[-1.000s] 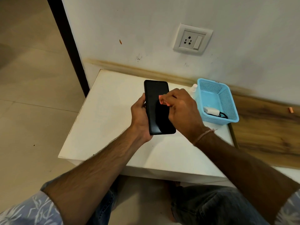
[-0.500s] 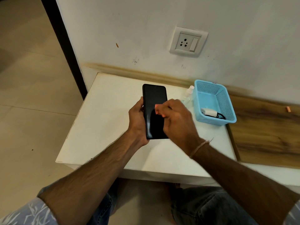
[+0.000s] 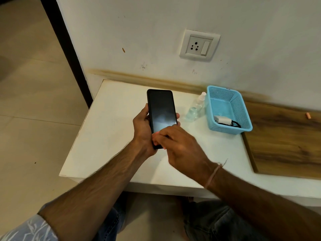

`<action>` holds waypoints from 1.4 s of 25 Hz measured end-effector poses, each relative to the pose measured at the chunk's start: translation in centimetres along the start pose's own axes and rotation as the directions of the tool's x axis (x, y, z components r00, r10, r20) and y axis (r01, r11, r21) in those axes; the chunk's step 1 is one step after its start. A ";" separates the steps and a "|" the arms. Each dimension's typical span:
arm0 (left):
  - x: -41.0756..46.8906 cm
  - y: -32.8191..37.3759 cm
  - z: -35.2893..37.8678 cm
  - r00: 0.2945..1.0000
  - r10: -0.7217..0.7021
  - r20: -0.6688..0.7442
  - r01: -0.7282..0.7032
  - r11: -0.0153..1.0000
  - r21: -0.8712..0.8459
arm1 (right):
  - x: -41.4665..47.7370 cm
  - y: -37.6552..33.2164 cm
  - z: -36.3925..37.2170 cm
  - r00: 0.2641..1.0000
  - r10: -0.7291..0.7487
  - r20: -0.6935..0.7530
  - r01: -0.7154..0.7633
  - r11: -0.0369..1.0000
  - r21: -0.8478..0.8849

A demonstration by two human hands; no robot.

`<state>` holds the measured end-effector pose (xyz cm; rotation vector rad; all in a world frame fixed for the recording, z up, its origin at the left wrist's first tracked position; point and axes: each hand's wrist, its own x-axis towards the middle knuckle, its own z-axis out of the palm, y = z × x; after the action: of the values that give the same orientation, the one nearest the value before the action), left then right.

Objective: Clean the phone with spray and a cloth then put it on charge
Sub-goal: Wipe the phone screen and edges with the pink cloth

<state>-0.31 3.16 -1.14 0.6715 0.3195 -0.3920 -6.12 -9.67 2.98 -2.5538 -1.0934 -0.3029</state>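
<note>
Table (image 3: 107,136), contents:
- Phone (image 3: 161,108) in my left hand (image 3: 142,131), above the table's middle.
- Cloth (image 3: 156,134) under my right hand (image 3: 180,145), on the phone's near end.
- Spray bottle (image 3: 196,108) right of the phone, just left of the basket (image 3: 241,110).
- Charger (image 3: 224,120) inside the basket.
- Socket (image 3: 199,45) on the wall behind.

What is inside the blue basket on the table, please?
A white charger plug with a black cable lies at the near end of the blue basket. The near wall hides part of the cable.
</note>
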 end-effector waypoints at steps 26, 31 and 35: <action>0.2 0.0 0.6 0.999 -0.038 0.005 0.038 0.995 -0.090 | 0.5 2.3 -1.0 0.965 0.199 -0.171 -0.210 0.977 -0.049; 0.1 -0.3 0.8 0.999 -0.030 0.028 0.034 0.989 -0.144 | -1.6 1.0 -0.4 0.999 -0.019 -0.046 0.016 0.998 -0.067; 0.0 0.0 1.1 0.999 -0.038 0.008 0.038 0.994 -0.105 | -0.2 1.8 -0.5 0.945 0.219 -0.242 -0.234 0.972 -0.032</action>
<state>-0.12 2.45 -0.40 0.5619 0.3450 -0.4108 -4.93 -11.18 2.95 -2.5815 -0.7058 -0.5708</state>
